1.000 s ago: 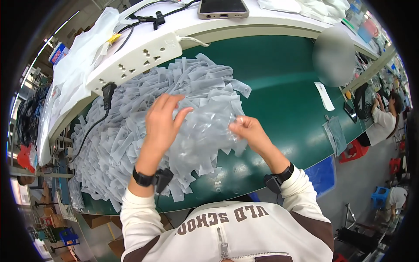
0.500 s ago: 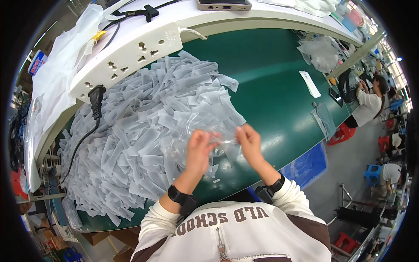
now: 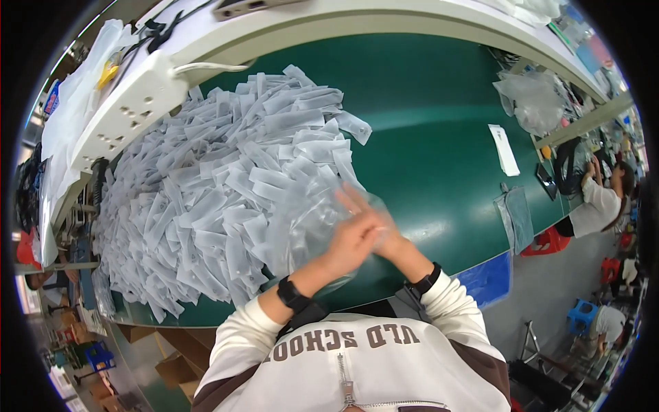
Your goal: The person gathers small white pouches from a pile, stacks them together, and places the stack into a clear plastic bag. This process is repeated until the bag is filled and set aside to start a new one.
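– Where are the hands, and how near the table's edge?

– The left hand [image 3: 353,240] overlaps the right hand [image 3: 388,230] above the green table [image 3: 425,89], a little inboard of its front edge, with the person's torso just beyond that edge

– What are they gripping?

– The left hand's fingers look bent, but blur and overlap hide the fingertips; I cannot tell whether either hand grasps the plastic or has let it go

– And the clear bag?

– The clear bag [image 3: 305,220] spreads around the hands, mostly to their left, overlapping the right flank of the grey pouches [image 3: 206,199]

– How much room is there on the left?

– Little: that heap fills the left side, reaching near the front edge and back toward the white power strip [image 3: 127,113] at the raised shelf [image 3: 343,15]

– And on the right?

– More: green surface stretches from the hands to a white strip [image 3: 504,150], well apart. Farther right a dark phone [image 3: 546,180] lies near the edge, and a grey-green pouch [image 3: 516,216] sits at it. At the back right, crumpled plastic [image 3: 532,103] rests beside the shelf's post
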`<state>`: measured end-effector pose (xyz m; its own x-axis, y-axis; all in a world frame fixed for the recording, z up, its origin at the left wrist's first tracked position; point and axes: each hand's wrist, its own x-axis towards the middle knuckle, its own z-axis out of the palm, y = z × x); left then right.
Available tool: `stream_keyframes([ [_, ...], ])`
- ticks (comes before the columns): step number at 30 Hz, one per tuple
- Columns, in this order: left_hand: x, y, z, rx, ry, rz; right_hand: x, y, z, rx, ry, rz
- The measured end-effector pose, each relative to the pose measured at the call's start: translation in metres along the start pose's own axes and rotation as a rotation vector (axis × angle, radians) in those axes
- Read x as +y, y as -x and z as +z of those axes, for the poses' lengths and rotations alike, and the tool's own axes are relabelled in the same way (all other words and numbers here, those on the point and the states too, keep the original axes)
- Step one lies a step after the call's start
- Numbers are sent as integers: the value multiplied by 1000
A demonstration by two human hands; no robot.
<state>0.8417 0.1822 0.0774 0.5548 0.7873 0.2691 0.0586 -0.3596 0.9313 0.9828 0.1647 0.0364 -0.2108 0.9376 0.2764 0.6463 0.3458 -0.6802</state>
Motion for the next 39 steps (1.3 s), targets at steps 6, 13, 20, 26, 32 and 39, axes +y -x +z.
stream_keyframes([
  [6, -30, -50, 71, -254, -99, 267, 102, -1, -63, 236, -3, 1065],
  [13, -69, -88, 85, -49, -752, 216, 163, 133, -75, 104, 535, 364],
  [20, -134, -40, 22, 44, -1192, -144, 33, 88, -133, -300, -180, 457],
  [26, -124, 11, 5, -281, -1022, -34, 56, -14, -49, -94, -134, -31],
  [32, -99, 62, -32, -787, -795, 227, 75, -55, 18, -254, 47, -309],
  [39, -71, 107, -21, -576, -888, 179, 91, -17, 16, -253, 118, -185],
])
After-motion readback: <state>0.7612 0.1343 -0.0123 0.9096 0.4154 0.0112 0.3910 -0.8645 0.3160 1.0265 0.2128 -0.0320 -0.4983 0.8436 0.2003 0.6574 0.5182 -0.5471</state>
